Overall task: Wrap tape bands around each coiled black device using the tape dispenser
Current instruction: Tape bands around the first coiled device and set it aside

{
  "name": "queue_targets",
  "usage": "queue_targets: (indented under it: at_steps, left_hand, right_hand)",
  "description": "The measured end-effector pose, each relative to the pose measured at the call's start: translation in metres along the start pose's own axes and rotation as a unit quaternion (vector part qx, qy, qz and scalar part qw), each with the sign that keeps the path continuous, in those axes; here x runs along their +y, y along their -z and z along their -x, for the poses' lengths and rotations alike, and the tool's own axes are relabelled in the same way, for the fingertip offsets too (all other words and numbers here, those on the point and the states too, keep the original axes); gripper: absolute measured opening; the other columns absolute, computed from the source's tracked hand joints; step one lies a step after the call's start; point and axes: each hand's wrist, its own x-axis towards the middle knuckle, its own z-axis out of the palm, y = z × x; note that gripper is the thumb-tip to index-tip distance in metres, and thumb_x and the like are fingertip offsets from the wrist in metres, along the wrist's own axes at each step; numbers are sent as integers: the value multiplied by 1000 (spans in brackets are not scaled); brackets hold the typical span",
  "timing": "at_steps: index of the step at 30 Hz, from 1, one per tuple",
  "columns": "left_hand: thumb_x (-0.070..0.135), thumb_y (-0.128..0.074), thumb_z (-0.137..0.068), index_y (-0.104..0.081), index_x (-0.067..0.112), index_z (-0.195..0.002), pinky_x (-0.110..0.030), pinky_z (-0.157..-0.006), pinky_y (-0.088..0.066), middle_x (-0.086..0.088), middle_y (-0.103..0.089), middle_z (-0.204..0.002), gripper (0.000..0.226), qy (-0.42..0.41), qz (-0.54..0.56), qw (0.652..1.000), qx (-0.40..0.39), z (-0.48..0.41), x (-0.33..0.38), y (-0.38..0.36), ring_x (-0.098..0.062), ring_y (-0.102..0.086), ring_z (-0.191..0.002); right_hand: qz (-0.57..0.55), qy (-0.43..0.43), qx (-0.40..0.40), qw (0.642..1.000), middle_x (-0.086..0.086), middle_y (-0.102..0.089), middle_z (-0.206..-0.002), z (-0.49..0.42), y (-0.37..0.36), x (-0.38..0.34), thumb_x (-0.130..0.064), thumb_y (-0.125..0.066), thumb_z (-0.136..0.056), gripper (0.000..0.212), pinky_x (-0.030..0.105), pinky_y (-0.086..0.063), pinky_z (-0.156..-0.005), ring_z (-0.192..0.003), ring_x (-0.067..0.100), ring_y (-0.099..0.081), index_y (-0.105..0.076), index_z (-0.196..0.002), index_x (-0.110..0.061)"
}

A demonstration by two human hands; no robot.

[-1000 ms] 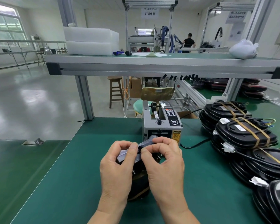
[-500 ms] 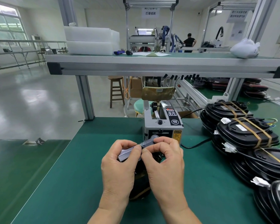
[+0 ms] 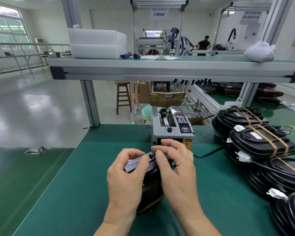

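Coiled black device (image 3: pixel 152 182) stands on edge on the green bench (image 3: pixel 71 184), lower centre. It is probably rigid and light, best held by its rim. Left grip (image 3: pixel 124 181) pinches the flimsy, sticky tape strip (image 3: pixel 132 165) on top; right grip (image 3: pixel 177 172) seems to nip its end.

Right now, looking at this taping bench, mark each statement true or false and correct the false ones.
1. The left hand pinches a tape strip atop the black device. True.
2. The tape dispenser stands on the green mat. True.
3. The banded devices are stacked left of the dispenser. False: they lie to its right.
4. The wooden stool stands on the green mat. False: it stands on the floor beyond.
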Motion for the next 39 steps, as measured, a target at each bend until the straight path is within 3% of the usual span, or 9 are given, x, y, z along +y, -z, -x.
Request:
queue_targets:
  at_steps: [4,8,15,20,27,31,35,39]
  left_hand:
    - [9,-76,-80,-69,23,-74,-26,-62,-51,1,-69,-72,17,2,4,1000,-2,0,1,2,-14,-65,-68]
    - [9,-75,-80,-69,24,-74,-21,-57,-51,1,-69,-71,17,8,5,1000,-2,0,1,2,-11,-65,-65]
    - [10,-76,-79,-69,23,-73,-17,-54,-49,0,-68,-69,16,8,7,1000,-6,1,3,1,-8,-63,-62]
    - [11,-77,-78,-70,22,-72,-17,-55,-50,0,-70,-70,15,3,6,1000,-15,0,4,2,-8,-63,-62]
    - [11,-77,-78,-71,23,-74,-19,-58,-51,0,-70,-70,14,-1,-10,999,-40,0,3,1,-10,-63,-64]
    - [10,-77,-78,-71,23,-73,-17,-56,-49,2,-69,-69,15,3,-13,1000,-27,-2,3,2,-8,-62,-62]
    - [9,-76,-79,-70,22,-73,-18,-57,-49,2,-69,-70,15,17,3,1000,-8,-6,1,4,-8,-61,-63]
    - [15,-72,-84,-68,24,-75,-17,-66,-49,4,-70,-76,14,6,-13,1000,-13,-7,-1,7,-9,-62,-72]
  right_hand:
    - [57,53,-23,997,-20,-62,-114,-2,4,-1,-13,-78,-82,21,1,-30,-92,-120,-3,-42,-77,-87,-33]
    - [53,35,-55,996,-21,-62,-111,-7,8,-5,-10,-76,-79,19,0,-32,-86,-119,-2,-43,-74,-77,-29]
    - [89,20,-90,992,-22,-60,-110,-17,11,-4,-19,-72,-84,15,5,-31,-92,-118,-5,-40,-70,-71,-26]
    - [152,31,-165,974,-19,-54,-102,-27,17,-9,-24,-65,-90,20,-2,-26,-85,-112,-8,-35,-63,-70,-23]
    - [261,82,-277,921,-9,-44,-100,-43,29,-23,-31,-50,-100,29,19,-30,-82,-106,8,-33,-45,-72,-25]
    - [296,93,-293,904,-5,-43,-98,-50,35,-25,-34,-50,-101,31,20,-28,-83,-102,11,-31,-43,-71,-25]
    - [233,66,-285,927,-8,-49,-98,-55,44,-20,-32,-56,-98,28,17,-33,-81,-100,11,-40,-52,-72,-20]
    - [94,4,-274,957,-14,-53,-106,-52,37,-18,-28,-61,-96,27,27,-40,-86,-97,13,-52,-60,-70,-20]
